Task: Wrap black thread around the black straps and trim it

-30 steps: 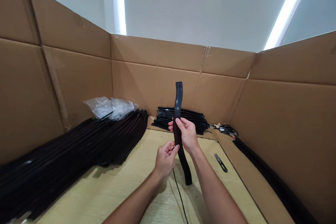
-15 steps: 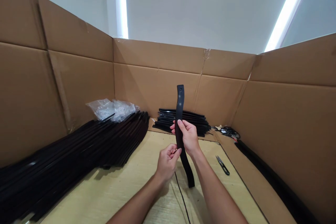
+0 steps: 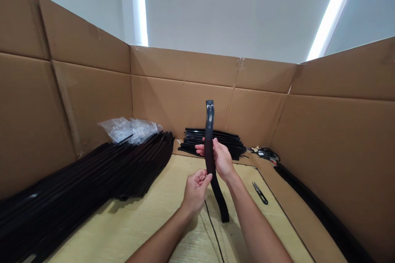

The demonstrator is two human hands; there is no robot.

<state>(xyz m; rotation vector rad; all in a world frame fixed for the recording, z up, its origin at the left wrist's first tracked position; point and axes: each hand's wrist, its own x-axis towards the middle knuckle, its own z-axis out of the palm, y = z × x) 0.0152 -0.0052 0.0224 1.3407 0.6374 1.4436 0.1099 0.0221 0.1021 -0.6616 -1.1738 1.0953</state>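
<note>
- My right hand [image 3: 221, 160] is closed around the middle of a curved black strip [image 3: 209, 131], fingers and thumb clamped on it.
- The strip stands nearly upright in that grip, above the pale mat [image 3: 138, 226]. Its holed upper end points up toward the far wall, and its lower end hangs just clear of the mat, or nearly so; I can't tell which.
- My left hand [image 3: 196, 192] is just to the left of the strip and nearer to me than my right hand. Its fingertips are pinched together at the strip's edge, but I can't tell whether they touch it or hold anything.
- A thin black cord [image 3: 212, 230] lies on the mat below my hands.
- To the left, a big stack of long black strips [image 3: 92, 168] lies on the mat, with a clear plastic bag [image 3: 129, 129] behind it.
- A smaller stack of black strips [image 3: 212, 141] sits against the far cardboard wall [image 3: 182, 102].
- Black thread snips [image 3: 260, 193] lie on the mat to the right, near its edge.
- Farther right, a small tangle of cords [image 3: 266, 154] sits in the far corner, and one long black strip [image 3: 317, 209] lies along the right wall.
</note>
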